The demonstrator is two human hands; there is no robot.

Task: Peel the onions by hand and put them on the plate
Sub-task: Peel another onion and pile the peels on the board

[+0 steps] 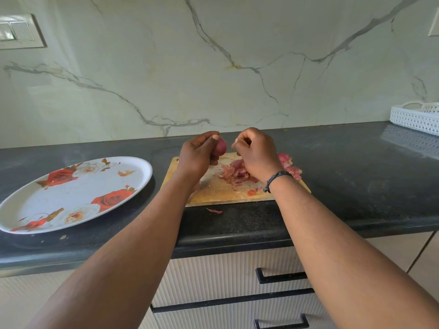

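head view: left hand grips onion above cutting board; right hand just beside, fingers curled, pinch unclear. peel heap on board, 1 scrap on counter. plate left; white basket far right.

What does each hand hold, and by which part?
The left hand grips an onion around its left side. The right hand has pinched fingertips; what they hold cannot be told.

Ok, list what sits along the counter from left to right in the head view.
Floral plate → left hand gripping the onion → right hand, fingers curled, above the peel pile on the cutting board → white lattice basket.
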